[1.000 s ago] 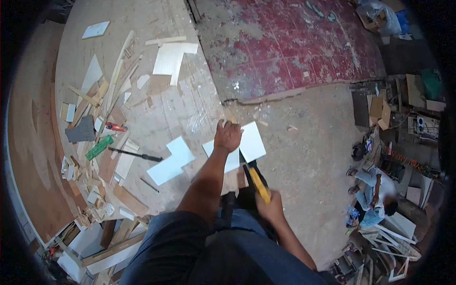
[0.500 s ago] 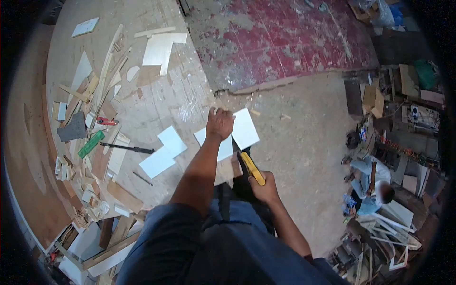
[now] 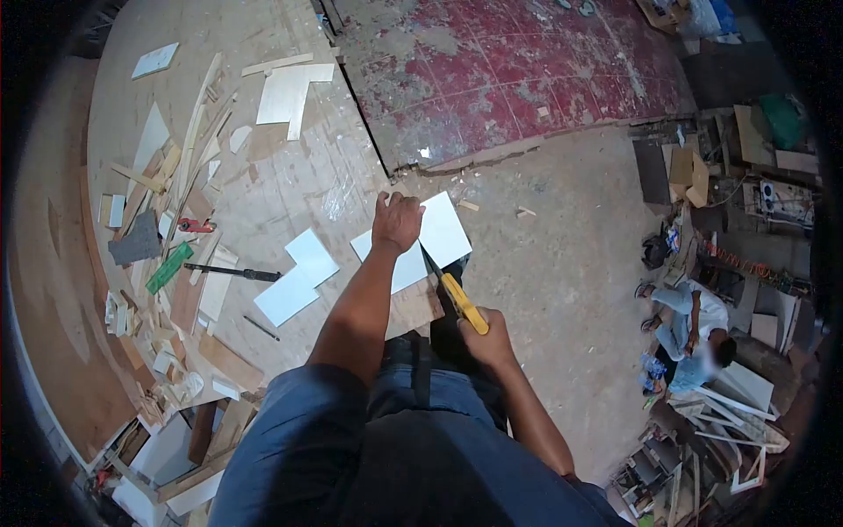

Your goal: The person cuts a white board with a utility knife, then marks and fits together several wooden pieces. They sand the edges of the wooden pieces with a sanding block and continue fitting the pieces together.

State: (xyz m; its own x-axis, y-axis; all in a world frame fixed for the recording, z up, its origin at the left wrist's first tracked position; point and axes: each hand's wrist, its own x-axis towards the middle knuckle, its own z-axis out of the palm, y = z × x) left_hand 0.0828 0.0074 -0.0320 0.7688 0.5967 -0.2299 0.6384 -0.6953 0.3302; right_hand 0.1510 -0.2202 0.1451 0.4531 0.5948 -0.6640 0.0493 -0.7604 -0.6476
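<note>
"How is the floor (image 3: pixel 562 290) coloured?"

"Grey-brown is seen beside the worktop (image 3: pixel 281 184); farther off, a worn red section (image 3: pixel 527 70) is crossed by pale lines."

"And the right side?"

"It is cluttered with boards (image 3: pixel 745 386), a cardboard box (image 3: pixel 688 174) and scrap."

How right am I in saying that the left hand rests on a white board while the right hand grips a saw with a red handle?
Not quite: the saw has a yellow handle, not a red one, as the head view shows. The rest holds: the left hand rests on a white board and the right hand grips the saw.
</note>
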